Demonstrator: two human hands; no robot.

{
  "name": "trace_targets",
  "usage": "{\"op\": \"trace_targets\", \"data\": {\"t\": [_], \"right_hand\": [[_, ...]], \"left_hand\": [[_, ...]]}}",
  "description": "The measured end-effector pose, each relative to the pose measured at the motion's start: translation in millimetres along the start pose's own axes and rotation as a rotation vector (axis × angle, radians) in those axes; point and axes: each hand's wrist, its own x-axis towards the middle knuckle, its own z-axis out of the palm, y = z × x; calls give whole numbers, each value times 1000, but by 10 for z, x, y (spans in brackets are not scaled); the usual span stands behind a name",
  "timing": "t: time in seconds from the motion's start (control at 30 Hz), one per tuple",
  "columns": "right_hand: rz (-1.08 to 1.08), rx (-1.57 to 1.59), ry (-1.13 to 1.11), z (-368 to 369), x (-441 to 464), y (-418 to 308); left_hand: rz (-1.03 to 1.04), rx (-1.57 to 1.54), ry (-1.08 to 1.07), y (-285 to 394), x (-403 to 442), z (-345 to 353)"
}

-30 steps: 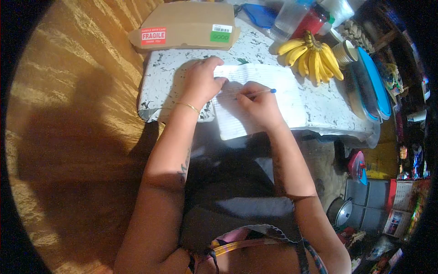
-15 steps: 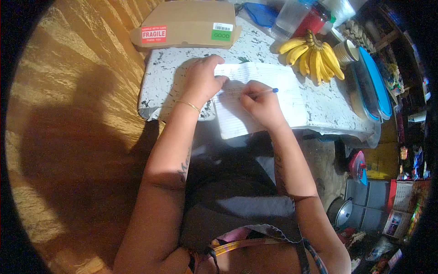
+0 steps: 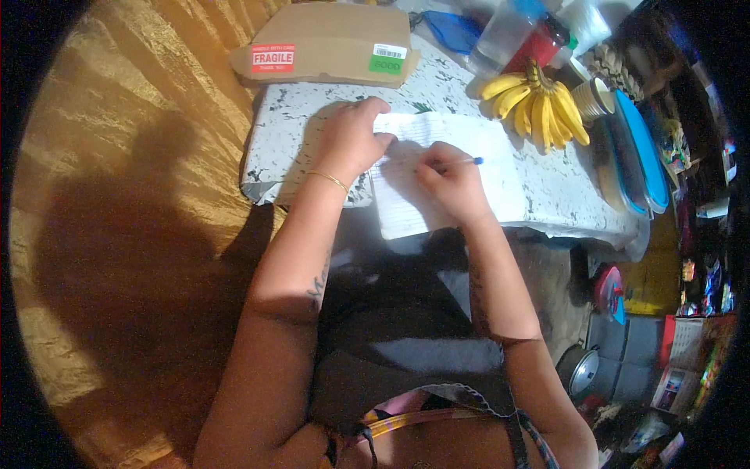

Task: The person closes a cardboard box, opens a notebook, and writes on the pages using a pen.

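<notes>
An open notebook (image 3: 496, 176) with lined pages and some writing lies at the near edge of the white, black-flecked table (image 3: 293, 117). In my right hand (image 3: 451, 181) is a pen (image 3: 467, 162) with a blue end, pinched between the fingers over the page; its tip is hidden by the hand. My left hand (image 3: 355, 137) rests at the notebook's upper left edge, thumb and fingers apart, the thumb on the page. A thin bracelet circles the left wrist.
A cardboard box (image 3: 332, 35) with a FRAGILE sticker sits at the back left. Bananas (image 3: 543, 109), paper cups (image 3: 594, 99), a clear container (image 3: 504, 35), a red-filled jar (image 3: 543, 43) and a blue-lidded container (image 3: 639, 152) stand right. A gold curtain (image 3: 156, 141) hangs left.
The view has shifted slightly, so the box and bananas appear a little further right and lower. My right hand with the pen has moved slightly right along the page. My left hand stays at the notebook's edge.
</notes>
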Motion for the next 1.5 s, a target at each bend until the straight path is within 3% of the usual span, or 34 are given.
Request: {"op": "trace_targets", "data": {"t": [0.13, 0.77, 0.87, 1.13, 1.33, 1.4, 1.43, 1.47, 1.5], "right_hand": [[137, 522, 88, -197, -8, 49], [31, -89, 6, -76, -73, -33], [127, 747, 172, -100, -93, 0], [146, 1155, 444, -318, -41, 184], [153, 1245, 374, -314, -74, 182], [-31, 776, 361, -287, -62, 268], [-203, 219, 440, -275, -71, 350], [-340, -142, 531, -222, -55, 407], [-458, -232, 566, -153, -5, 463]], "left_hand": [[-58, 2, -67, 55, -1, -82], [-7, -11, -5, 8, 3, 15], [14, -44, 20, -19, 4, 61], [43, 11, 47, -63, 3, 115], [-23, 79, 56, 26, 1, 72], [11, 117, 141, -124, 54, 226], [55, 27, 147, -270, 81, 308], [69, 53, 138, -360, 97, 348], [51, -32, 146, -444, 105, 418]]}}
